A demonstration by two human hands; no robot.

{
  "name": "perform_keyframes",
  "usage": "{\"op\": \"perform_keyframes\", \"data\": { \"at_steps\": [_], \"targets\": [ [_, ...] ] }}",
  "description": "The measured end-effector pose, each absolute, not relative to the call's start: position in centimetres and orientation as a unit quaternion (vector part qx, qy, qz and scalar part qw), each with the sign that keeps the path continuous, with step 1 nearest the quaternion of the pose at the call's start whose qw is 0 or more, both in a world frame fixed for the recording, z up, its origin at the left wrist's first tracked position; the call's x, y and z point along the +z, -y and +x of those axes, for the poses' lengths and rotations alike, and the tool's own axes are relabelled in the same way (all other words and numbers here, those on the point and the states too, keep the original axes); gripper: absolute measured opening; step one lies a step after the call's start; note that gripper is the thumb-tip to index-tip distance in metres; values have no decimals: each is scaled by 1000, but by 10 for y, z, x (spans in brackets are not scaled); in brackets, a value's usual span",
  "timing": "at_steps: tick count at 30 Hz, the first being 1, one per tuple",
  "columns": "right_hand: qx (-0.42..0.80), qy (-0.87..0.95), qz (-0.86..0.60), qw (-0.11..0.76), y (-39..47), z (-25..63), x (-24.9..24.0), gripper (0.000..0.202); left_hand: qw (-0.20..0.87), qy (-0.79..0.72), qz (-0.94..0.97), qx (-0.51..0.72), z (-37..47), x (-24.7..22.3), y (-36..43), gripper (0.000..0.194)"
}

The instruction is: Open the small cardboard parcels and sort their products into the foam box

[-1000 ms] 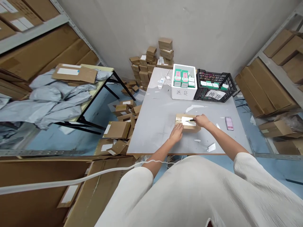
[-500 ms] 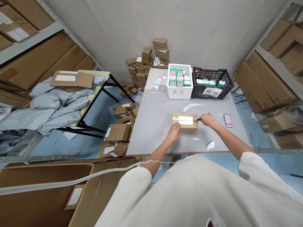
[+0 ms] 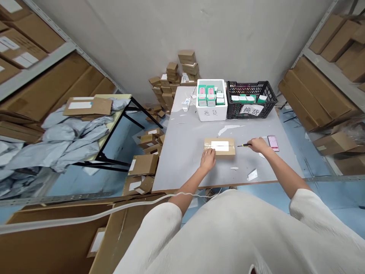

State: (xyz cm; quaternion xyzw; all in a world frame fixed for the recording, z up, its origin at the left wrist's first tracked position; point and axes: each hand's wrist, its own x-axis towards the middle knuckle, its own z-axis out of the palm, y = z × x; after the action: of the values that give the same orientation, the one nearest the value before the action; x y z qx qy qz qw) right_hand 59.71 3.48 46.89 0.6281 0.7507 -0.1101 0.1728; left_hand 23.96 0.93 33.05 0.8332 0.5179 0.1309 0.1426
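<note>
A small brown cardboard box (image 3: 230, 150) with a white label and clear tape lies on the grey table; a dark line runs lengthwise across its label. My left hand (image 3: 208, 159) grips the box's near left corner, fingers over the top. To the right of the box, my right hand (image 3: 257, 145) is closed around a slim utility knife (image 3: 245, 145) with a yellow and black body. Its tip points left toward the box and stands a little apart from it. Just beyond my right hand lies a phone (image 3: 273, 143) with a lit pinkish screen.
At the table's (image 3: 182, 160) back stand a white foam bin (image 3: 211, 114) and a black crate (image 3: 251, 110), both holding green-and-white boxes. Paper scraps (image 3: 252, 175) lie near the front edge. Opened cartons (image 3: 144, 164) crowd the left floor; grey parcels (image 3: 65, 137) cover a side table.
My right hand has drawn the knife rightward, off the box's right end. My left hand stays on the box. The whole view has shifted slightly.
</note>
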Motion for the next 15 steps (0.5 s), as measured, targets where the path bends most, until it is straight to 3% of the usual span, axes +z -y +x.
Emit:
{"op": "perform_keyframes", "data": {
  "at_steps": [15],
  "targets": [
    [-272, -682, 677, -58, -15, 645, 398, 32, 168, -437, 884, 3, 331, 357, -66, 62]
  ]
}}
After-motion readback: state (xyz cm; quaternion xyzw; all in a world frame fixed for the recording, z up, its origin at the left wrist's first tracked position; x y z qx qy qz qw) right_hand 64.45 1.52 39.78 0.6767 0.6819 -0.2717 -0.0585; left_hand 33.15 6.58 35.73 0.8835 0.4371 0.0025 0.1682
